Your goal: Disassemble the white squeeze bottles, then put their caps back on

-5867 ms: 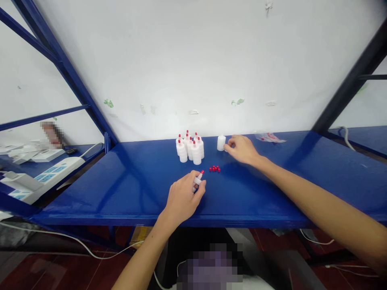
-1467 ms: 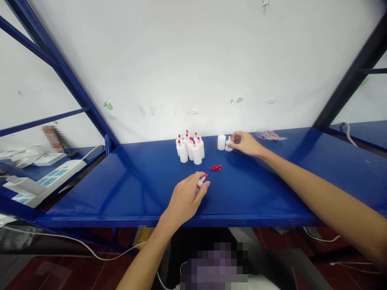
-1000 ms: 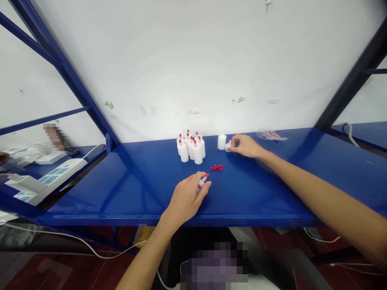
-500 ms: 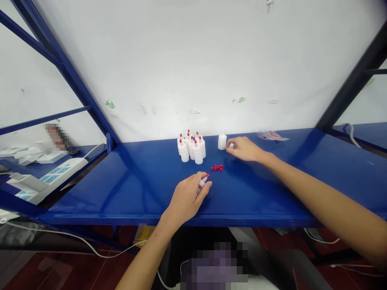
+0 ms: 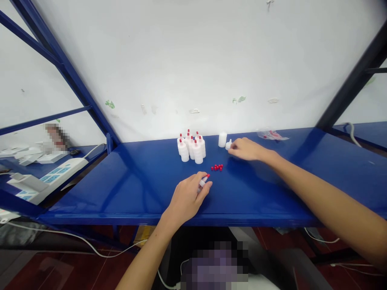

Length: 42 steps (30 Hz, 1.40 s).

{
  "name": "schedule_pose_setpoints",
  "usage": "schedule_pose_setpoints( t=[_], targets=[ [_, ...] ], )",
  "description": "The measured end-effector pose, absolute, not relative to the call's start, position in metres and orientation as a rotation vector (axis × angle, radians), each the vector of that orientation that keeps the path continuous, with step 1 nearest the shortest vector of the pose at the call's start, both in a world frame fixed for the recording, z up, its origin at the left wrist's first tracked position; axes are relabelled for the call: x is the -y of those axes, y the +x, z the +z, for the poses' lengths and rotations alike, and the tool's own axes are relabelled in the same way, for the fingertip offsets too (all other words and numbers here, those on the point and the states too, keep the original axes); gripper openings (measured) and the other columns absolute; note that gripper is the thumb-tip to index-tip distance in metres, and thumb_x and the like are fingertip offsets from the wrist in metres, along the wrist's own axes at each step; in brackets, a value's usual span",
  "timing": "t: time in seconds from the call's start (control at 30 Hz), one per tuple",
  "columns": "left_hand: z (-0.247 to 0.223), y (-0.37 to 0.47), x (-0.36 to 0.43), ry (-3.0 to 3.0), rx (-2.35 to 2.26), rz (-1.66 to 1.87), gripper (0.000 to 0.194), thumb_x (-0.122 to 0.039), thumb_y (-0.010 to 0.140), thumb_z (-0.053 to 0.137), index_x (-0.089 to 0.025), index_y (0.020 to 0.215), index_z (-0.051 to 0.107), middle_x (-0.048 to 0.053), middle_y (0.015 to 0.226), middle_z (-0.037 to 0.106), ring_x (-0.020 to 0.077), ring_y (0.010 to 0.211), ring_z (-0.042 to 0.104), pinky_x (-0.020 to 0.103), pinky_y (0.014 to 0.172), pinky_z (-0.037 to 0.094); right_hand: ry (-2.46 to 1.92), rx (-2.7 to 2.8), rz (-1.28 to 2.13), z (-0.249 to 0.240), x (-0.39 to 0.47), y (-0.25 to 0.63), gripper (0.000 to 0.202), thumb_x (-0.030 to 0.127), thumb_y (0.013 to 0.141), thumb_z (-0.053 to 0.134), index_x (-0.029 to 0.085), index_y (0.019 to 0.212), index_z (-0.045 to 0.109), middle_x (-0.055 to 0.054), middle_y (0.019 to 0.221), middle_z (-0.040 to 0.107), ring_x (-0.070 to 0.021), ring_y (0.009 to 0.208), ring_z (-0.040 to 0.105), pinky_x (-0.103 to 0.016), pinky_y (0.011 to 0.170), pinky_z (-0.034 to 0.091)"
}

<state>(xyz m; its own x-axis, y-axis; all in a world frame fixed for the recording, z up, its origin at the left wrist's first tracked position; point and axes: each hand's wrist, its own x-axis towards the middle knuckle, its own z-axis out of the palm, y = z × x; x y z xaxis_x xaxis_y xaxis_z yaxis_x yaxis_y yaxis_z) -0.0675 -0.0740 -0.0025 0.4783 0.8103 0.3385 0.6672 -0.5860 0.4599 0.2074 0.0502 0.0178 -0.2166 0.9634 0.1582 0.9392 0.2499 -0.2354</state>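
Now, left hand (image 5: 188, 194) curled round red-tipped nozzle (image 5: 202, 182), lower part hidden, above front half of counter (image 5: 136, 183). Right hand (image 5: 247, 149) nearer back edge, fingertips against white spout (image 5: 229, 144); cannot tell if pinching. Upright bottle (image 5: 222, 139) just left of spout. Red caps (image 5: 217, 167) between hands. Red-tipped bottles (image 5: 192, 150) clustered toward back edge, left of caps.

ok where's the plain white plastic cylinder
In the head view, the cylinder stands just right of centre near the back of the blue table, between the red-tipped white bottles and the white nozzle piece at the right hand.
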Motion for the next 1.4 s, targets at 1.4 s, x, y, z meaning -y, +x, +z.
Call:
schedule_pose_setpoints(
  t=[1.4],
  targets=[
    [-0.013, -0.066, 0.07, 2.516, -1.166, 0.99, 0.018, -0.03, 0.103, 0.038, -0.019, 0.105, 0.052, 0.005, 0.096, 0.059, 0.0184, 0.086, 0.055, 0.031, 0.079, 0.042, -0.712, 2.432, 0.705, 0.024, 0.024, 0.124, 0.041, 0.04, 0.103, 0.033, 0.02, 0.068, 0.04, 0.004, 0.061, 0.04, -0.0104, 0.056, 0.034, -0.027, 0.058, 0.03]
  ],
)
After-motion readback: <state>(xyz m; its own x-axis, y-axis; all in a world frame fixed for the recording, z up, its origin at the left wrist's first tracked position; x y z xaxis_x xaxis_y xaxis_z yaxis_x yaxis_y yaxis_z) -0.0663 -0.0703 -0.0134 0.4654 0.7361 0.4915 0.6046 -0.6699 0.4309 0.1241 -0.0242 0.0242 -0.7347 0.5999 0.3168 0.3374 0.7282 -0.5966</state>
